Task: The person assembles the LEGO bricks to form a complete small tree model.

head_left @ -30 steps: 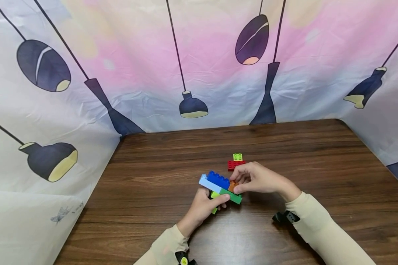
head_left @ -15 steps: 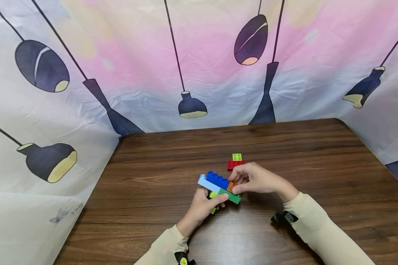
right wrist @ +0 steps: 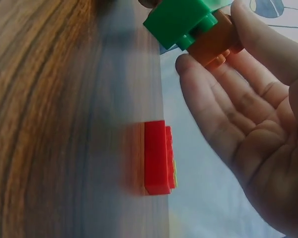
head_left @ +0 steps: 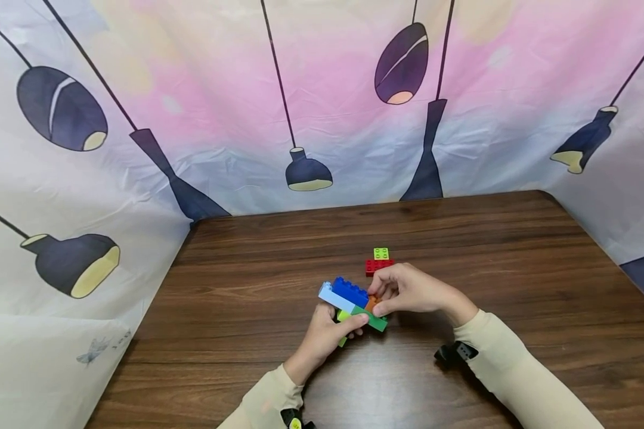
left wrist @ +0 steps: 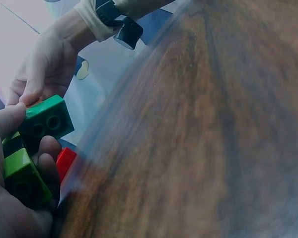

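My left hand (head_left: 322,333) grips a small build of toy bricks from below, its thumb on the green brick (head_left: 377,322). Light green bricks (left wrist: 25,173) sit at the underside, partly hidden by the fingers. On top are a light blue brick (head_left: 335,300) and a dark blue brick (head_left: 350,291). My right hand (head_left: 418,292) pinches an orange brick (right wrist: 216,38) between thumb and fingers. That orange brick sits on the green one beside the dark blue brick, leaving some green studs showing. The build is held tilted above the table.
Just beyond the hands, a red brick (head_left: 372,267) lies on the wooden table (head_left: 257,250), with a lime green brick (head_left: 381,254) right behind it. A printed cloth (head_left: 220,107) hangs behind the table and along its sides.
Both hands keep the same hold on the bricks. The whole scene shifts slightly left in the head view; nothing else visibly moves.
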Tool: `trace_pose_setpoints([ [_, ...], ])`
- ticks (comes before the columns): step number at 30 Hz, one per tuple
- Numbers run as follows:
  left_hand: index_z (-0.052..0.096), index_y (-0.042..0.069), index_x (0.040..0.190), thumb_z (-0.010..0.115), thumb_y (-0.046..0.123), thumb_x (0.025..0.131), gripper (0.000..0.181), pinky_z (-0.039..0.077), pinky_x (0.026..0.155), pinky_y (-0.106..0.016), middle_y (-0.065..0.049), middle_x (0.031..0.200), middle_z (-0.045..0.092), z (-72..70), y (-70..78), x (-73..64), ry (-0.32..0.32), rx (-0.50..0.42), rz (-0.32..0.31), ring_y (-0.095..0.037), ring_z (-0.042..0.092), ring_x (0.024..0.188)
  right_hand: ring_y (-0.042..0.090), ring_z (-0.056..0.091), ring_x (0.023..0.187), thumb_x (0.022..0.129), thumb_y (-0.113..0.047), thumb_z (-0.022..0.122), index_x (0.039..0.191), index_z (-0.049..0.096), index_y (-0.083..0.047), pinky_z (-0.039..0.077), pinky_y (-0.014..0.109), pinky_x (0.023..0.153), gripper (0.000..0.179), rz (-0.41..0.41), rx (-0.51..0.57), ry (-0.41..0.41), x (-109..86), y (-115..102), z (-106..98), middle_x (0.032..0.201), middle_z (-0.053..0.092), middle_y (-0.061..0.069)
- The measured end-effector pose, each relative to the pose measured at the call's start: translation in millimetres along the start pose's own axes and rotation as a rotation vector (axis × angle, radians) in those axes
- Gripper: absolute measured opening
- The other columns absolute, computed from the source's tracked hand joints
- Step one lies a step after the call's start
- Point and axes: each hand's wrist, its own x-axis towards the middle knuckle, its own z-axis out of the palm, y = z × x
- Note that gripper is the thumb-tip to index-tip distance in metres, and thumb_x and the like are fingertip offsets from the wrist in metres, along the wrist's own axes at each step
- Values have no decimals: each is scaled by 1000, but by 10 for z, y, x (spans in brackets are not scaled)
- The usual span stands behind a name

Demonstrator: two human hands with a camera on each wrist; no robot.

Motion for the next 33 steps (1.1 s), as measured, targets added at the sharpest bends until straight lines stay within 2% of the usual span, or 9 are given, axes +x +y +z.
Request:
trace_pose_setpoints([
  [8,66,-3,113,71,10,100,19,54,62,-24,1,80,71,-28,18,-18,8,-13,-64,-13,69,69,20,75,90,93,-11,83,109,71,1,63,33,79,23,-2,11,11,39,-25,0,100,77,6],
  [13,59,1,124,64,20,106,26,55,60,-25,-3,83,74,-27,55,-14,-5,-129,-91,-15,73,73,22,73,89,91,-13,84,110,71,0,62,33,80,27,14,2,15,12,-76,-64,99,76,5],
  [16,53,5,127,64,21,106,28,57,58,-28,-4,88,75,-20,67,-14,19,-196,-106,-17,75,74,20,73,91,93,-16,84,112,71,-1,62,33,82,28,14,-26,-3,3,-83,-81,101,76,3],
  [18,52,5,127,65,19,105,28,57,56,-28,-4,87,75,-18,65,-16,38,-202,-107,-17,75,72,18,72,94,96,-18,81,115,72,-3,61,34,85,26,1,-75,21,-2,-86,-100,104,76,1],
  [20,52,4,128,64,19,105,30,56,55,-28,-4,88,74,-9,67,-17,51,-195,-101,-17,75,70,17,71,98,98,-21,78,118,72,-5,60,37,88,26,2,-148,90,-13,-87,-134,108,75,-1],
  [23,53,3,128,64,20,106,30,56,55,-28,-4,90,74,0,61,-15,60,-187,-93,-18,74,70,20,68,99,100,-23,76,127,71,-5,58,37,84,33,40,-262,226,-41,-85,-187,118,74,5],
  [25,54,2,127,63,21,106,29,56,54,-28,-5,89,75,4,56,-16,67,-186,-93,-18,74,69,26,67,103,100,-22,76,132,68,-2,56,40,81,39,56,-320,284,-51,-69,-203,126,72,11],
  [27,54,2,125,63,21,107,27,55,54,-27,-5,87,75,0,43,-23,72,-188,-93,-18,74,69,32,66,107,100,-19,76,136,65,1,55,43,81,43,58,-371,304,-49,-43,-190,133,68,17],
  [33,54,1,127,63,20,106,29,56,54,-27,-6,92,75,-3,32,-11,81,-200,-93,-17,74,69,42,60,127,98,-13,76,137,63,6,52,59,103,45,47,-504,305,-6,35,-125,139,62,24],
])
